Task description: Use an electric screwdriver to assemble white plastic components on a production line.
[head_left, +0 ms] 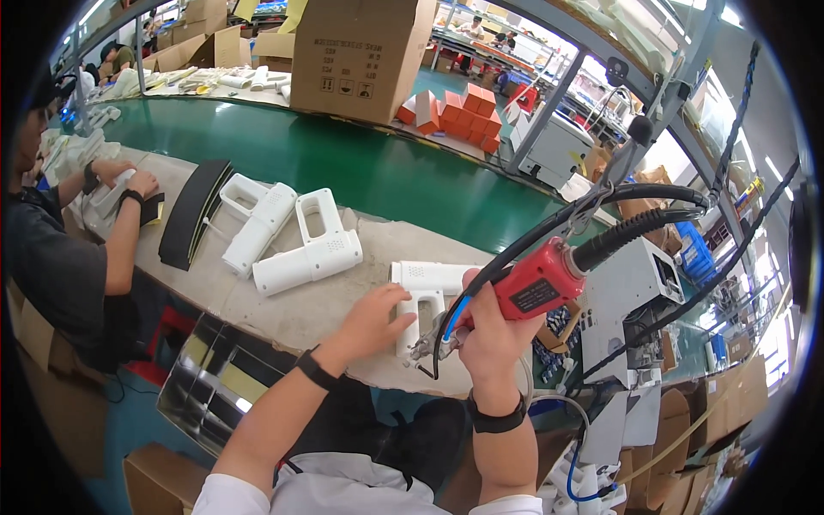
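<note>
My right hand (493, 339) is wrapped round a red powered screwdriver (542, 281), which hangs from a black cable. Its metal front end points down to the left, beside the handle of a white gun-shaped plastic housing (433, 276) that lies on the bench in front of me. My left hand (369, 322) has its fingers apart, with the fingertips at the left edge of this housing; whether they press on it I cannot tell. Two more white housings with looped handles, one (311, 257) nearer me and one (257, 221) farther left, rest on the cardboard-covered bench.
A stack of dark curved strips (196, 215) lies left of the housings. A co-worker's hands (129, 180) handle a white part at the far left. Behind the bench runs a green conveyor belt (257, 142), with a large carton (356, 60) and orange boxes (468, 112) beyond.
</note>
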A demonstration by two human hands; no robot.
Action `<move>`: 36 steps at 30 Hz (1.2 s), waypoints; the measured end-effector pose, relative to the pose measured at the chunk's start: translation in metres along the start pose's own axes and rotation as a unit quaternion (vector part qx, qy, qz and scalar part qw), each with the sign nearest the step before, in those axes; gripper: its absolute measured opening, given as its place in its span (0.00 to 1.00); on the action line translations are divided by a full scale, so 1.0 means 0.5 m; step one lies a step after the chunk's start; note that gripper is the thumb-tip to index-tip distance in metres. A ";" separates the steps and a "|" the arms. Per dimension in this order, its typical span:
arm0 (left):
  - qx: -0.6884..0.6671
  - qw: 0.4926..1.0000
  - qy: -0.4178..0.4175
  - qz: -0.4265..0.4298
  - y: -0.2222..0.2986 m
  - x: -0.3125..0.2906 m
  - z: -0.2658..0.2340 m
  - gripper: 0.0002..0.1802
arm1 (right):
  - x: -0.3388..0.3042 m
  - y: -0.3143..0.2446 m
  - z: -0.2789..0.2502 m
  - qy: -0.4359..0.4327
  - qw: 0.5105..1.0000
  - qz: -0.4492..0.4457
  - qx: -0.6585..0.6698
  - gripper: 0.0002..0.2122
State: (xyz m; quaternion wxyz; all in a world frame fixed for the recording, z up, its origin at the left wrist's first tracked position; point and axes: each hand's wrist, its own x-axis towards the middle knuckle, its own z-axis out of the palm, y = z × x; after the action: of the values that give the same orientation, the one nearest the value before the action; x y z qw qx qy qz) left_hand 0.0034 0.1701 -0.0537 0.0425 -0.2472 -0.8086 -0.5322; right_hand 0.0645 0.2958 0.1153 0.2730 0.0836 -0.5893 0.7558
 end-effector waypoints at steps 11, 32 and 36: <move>0.107 0.981 0.120 -0.105 -0.005 0.032 0.066 0.33 | -0.007 0.098 -0.007 -0.027 0.996 0.010 -0.087 0.05; -0.146 0.959 -0.004 -0.242 0.099 -0.262 -0.201 0.40 | -0.228 0.076 -0.251 -0.085 0.930 0.151 -0.325 0.21; -0.168 0.971 -0.078 -0.153 0.154 -0.262 -0.193 0.35 | -0.265 0.098 -0.319 -0.266 0.853 0.438 -0.100 0.28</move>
State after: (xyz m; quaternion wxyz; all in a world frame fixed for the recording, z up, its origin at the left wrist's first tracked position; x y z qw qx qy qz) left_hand 0.1332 0.0625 0.0089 -0.1448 -0.1645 -0.7365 -0.6399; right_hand 0.1814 0.3957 -0.0317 -0.2462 -0.0130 -0.6878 0.6828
